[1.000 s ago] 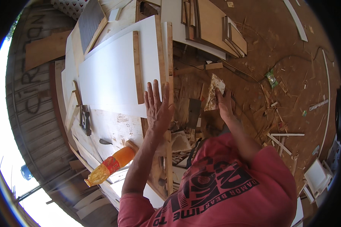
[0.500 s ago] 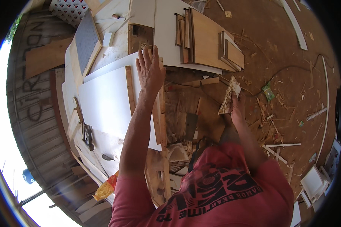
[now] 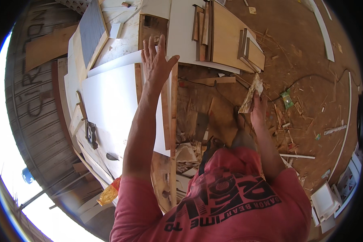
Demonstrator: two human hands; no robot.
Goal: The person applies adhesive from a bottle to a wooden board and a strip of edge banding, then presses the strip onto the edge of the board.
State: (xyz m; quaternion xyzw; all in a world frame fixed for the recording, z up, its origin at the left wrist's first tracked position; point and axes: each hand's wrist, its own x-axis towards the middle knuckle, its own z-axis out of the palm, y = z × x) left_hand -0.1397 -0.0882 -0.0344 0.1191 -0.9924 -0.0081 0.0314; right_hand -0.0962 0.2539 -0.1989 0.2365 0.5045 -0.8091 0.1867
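My left hand [image 3: 156,66] is open, its fingers and thumb spread, over the far right corner of a white panel [image 3: 109,107]. A narrow wooden strip [image 3: 138,80] lies along that panel's right edge, partly under my wrist. Whether the palm presses down or hovers I cannot tell. Out to the right, clear of the bench, my right hand [image 3: 259,109] grips a rough, crusted, pale-brown wedge-shaped piece [image 3: 252,94]. Its pointed end is turned up and away from me; its exact kind does not show.
Wooden panels with edging strips [image 3: 228,36] lie on a white sheet at the far right. A hand plane [image 3: 91,135] rests on the left of the bench, near a yellow-and-red plastic packet [image 3: 110,191]. Offcuts and a dark cable [image 3: 306,75] litter the brown floor.
My left hand has spread its thumb outward and shifted slightly away from me relative to the panel. The right hand still holds the crusted piece, with little change. The view has shifted a little.
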